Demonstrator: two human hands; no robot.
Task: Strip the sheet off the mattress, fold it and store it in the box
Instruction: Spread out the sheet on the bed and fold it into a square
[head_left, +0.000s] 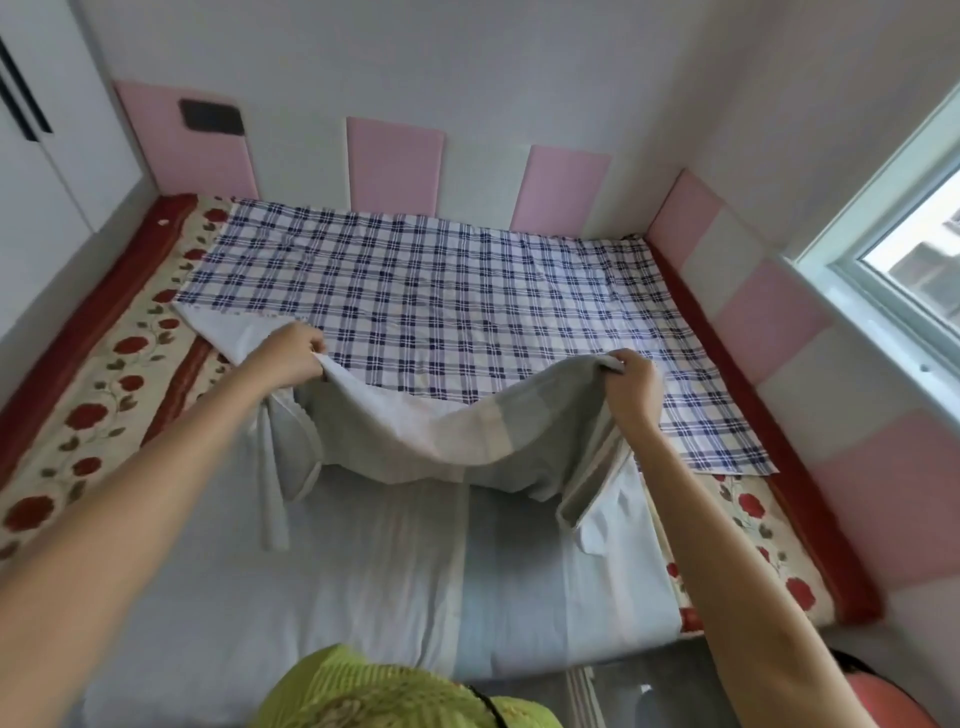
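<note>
A blue-and-white checked sheet (426, 291) lies spread over the far part of the mattress (104, 395), which has a red rose pattern and red borders. The sheet's near part is turned back, showing its pale grey-white underside (447, 441). My left hand (291, 353) pinches the lifted edge on the left. My right hand (631, 387) grips the same edge on the right. The fabric sags between both hands and hangs above a pale layer (363, 561) covering the near end of the bed. No box is in view.
Pink and white padded panels (395, 166) line the far and right walls. A white wardrobe (47, 156) stands at the left. A window (904, 249) is on the right. My green top (395, 691) shows at the bottom edge.
</note>
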